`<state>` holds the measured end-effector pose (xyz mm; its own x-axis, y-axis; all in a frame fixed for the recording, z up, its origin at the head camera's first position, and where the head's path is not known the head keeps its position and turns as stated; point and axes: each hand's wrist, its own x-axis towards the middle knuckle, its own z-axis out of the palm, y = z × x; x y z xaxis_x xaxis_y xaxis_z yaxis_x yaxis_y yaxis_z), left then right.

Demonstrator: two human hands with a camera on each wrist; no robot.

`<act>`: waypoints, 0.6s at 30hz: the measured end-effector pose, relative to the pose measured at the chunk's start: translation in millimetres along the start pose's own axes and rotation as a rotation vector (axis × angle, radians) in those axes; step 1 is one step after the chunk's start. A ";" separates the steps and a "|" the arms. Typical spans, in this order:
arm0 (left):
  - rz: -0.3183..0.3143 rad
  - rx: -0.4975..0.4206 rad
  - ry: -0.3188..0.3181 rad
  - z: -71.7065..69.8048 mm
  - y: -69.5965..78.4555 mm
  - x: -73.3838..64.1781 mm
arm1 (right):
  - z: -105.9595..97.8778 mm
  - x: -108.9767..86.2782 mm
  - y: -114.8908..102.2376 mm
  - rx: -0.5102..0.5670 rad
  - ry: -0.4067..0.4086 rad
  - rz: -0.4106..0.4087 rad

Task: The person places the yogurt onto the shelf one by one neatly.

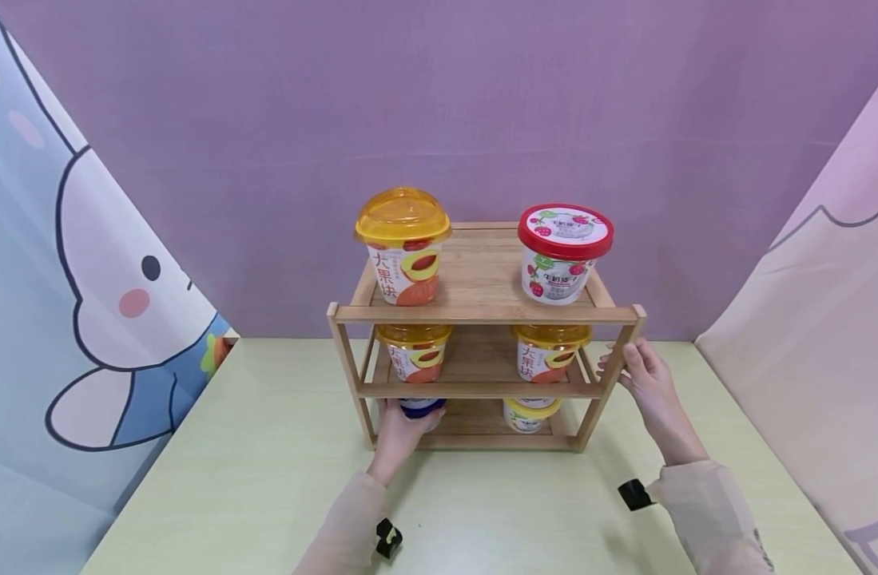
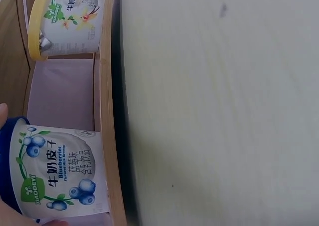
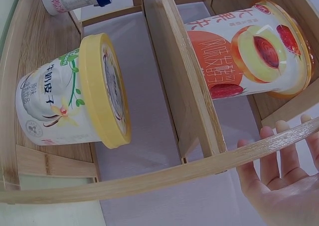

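Observation:
A three-tier wooden rack [image 1: 482, 315] stands on the table. My left hand [image 1: 401, 435] is at its bottom tier on the left, holding a blueberry milk cup [image 2: 60, 171] by its dark blue lid. That cup rests on the tier behind the front rail; the head view hides most of it. My right hand [image 1: 650, 383] holds the rack's right front post [image 3: 269, 145], with fingers [image 3: 289, 161] passing behind it. Nearest that hand on the middle tier is a yellow-lidded fruit cup [image 3: 249, 56]. Below it, on the bottom tier, sits a yellow-lidded milk cup [image 3: 65, 101].
The top tier bears a tall yellow-lidded fruit cup [image 1: 407, 247] at left and a red-lidded strawberry cup [image 1: 564, 255] at right. Another fruit cup [image 1: 415, 355] stands on the middle tier's left. A purple cloth [image 1: 482, 104] hangs behind the pale table [image 1: 266, 479].

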<state>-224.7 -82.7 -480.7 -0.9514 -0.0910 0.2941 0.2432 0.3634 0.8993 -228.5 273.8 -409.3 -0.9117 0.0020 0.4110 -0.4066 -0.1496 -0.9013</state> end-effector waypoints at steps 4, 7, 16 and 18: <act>-0.025 0.020 0.008 -1.3 4.4 -5.5 | 26.2 -9.0 -32.8 -0.051 0.046 0.040; -0.041 0.042 0.021 -2.1 9.6 -11.1 | 30.0 -10.1 -36.9 -0.040 0.060 0.052; 0.007 0.124 0.094 -2.9 23.7 -28.0 | -43.7 13.3 58.9 0.046 -0.007 -0.021; 0.010 0.133 0.094 -3.8 26.8 -32.0 | -38.6 11.8 52.7 0.057 -0.015 -0.023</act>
<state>-187.0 -73.6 -464.8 -0.9257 -0.1705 0.3377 0.2200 0.4836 0.8472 -263.0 304.1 -457.2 -0.9008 -0.0088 0.4341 -0.4232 -0.2056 -0.8824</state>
